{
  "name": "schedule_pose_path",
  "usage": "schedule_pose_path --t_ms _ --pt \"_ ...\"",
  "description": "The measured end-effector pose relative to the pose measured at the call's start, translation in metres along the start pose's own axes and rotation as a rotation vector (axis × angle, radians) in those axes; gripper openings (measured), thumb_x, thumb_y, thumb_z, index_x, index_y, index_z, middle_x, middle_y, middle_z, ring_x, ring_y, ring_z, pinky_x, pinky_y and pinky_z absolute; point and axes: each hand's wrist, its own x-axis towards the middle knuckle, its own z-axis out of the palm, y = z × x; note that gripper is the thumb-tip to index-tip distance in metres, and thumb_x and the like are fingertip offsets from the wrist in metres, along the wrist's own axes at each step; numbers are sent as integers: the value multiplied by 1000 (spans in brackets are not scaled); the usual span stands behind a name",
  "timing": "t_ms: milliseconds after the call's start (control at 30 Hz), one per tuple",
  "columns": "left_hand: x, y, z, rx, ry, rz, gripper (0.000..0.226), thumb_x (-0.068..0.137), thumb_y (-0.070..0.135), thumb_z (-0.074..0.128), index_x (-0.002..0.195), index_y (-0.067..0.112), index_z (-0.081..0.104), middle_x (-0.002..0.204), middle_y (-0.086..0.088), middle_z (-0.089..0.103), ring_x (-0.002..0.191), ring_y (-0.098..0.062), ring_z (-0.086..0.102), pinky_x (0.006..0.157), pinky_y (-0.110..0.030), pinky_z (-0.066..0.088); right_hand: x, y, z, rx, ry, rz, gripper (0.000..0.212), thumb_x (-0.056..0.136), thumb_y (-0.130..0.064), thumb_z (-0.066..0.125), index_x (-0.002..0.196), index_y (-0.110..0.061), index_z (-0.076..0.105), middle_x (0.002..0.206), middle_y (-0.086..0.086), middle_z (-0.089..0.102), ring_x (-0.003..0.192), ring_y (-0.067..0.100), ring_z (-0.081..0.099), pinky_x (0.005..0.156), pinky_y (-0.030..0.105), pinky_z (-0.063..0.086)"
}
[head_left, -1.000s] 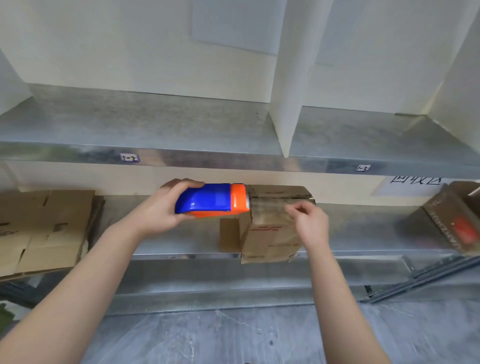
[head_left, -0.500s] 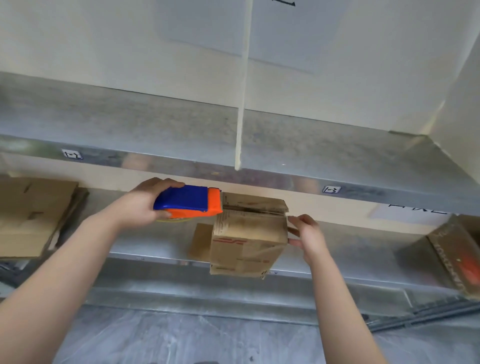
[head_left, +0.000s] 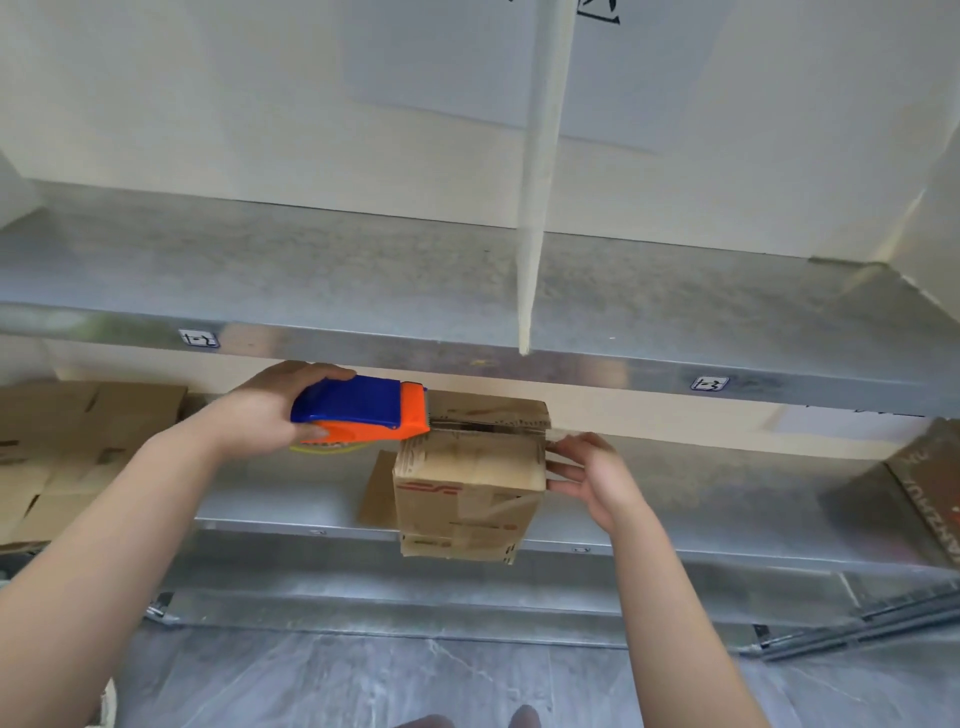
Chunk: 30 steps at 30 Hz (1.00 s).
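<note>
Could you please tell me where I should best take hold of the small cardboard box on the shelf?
Probably by its two upright side faces, coming from the front: the cardboard box stands upright at the shelf edge with both sides reachable, while the tape dispenser crowds its top.

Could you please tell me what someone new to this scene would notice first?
The bright blue and orange tape dispenser, gripped by the left hand, stands out at centre, its orange end against the top of a small cardboard box. The box sits at the front of the lower metal shelf, the right hand touching its right side. Flattened cardboard lies far left.
</note>
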Motion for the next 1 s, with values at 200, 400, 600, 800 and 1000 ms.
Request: schedule_pose_path --t_ms 200,400,600,800,1000 --pt "8 -16 -9 20 -106 -84 73 75 16 80 138 29 46 136 5 53 118 -13 50 98 -25 37 -3 4 21 3 -10 -12 10 100 -13 50 93 -6 49 107 15 65 101 34 63 66 41 56" --pt "16 -25 -7 -30 -179 -106 72 77 17 79 128 48 39 133 13 52 117 -9 50 98 -24 39 5 9 19 -21 71 -22 14 101 -13 47 90 -5 48 103 16 67 99 30 66 63 37 56" --pt "15 -36 1 -29 -160 -75 74 73 16 82 115 60 39 136 7 52 119 -13 50 101 -29 39 19 33 23 -76 198 11 14 102 -11 46 91 -3 50 94 13 66 82 24 67 58 27 54" --pt "8 -36 4 -78 -77 -29 100 73 13 83 109 85 25 128 12 52 114 -9 50 95 -22 35 32 49 33 -188 231 55 12 98 -25 54 95 -14 51 103 11 64 96 25 63 67 32 52" --pt "4 -34 9 -87 -51 -37 94 75 17 82 110 84 26 133 9 51 119 -12 48 100 -27 36 25 49 18 -464 355 -189 25 82 -17 74 96 -21 54 96 -2 64 95 22 65 80 37 56"
